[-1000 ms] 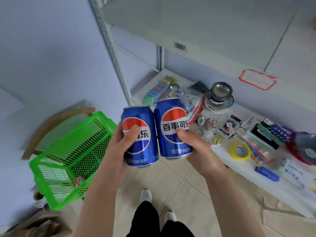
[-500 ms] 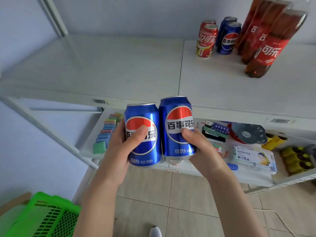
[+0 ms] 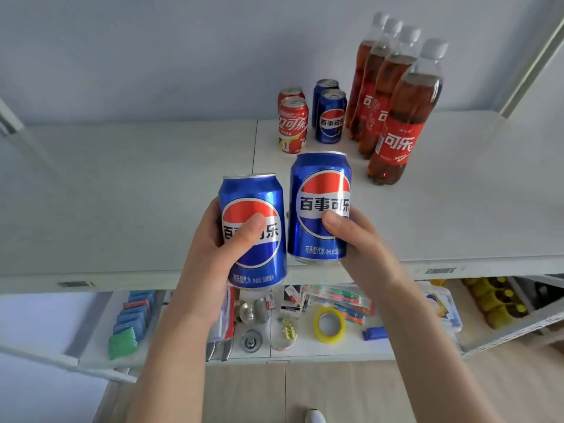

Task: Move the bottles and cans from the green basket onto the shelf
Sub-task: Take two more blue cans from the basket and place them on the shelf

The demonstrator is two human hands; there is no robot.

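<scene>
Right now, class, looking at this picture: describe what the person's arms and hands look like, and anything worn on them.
The left forearm and right forearm are bare down to the picture's lower edge; no sleeves show. The left hand and right hand wear no gloves, and no watch, bracelet or ring is visible.

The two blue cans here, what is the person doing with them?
A person holds two cans upright at the front of the white shelf: the left hand grips the left Pepsi can, the right hand the right Pepsi can. Further back on it stand two red Coca-Cola cans, two more Pepsi cans and four cola bottles.
</scene>
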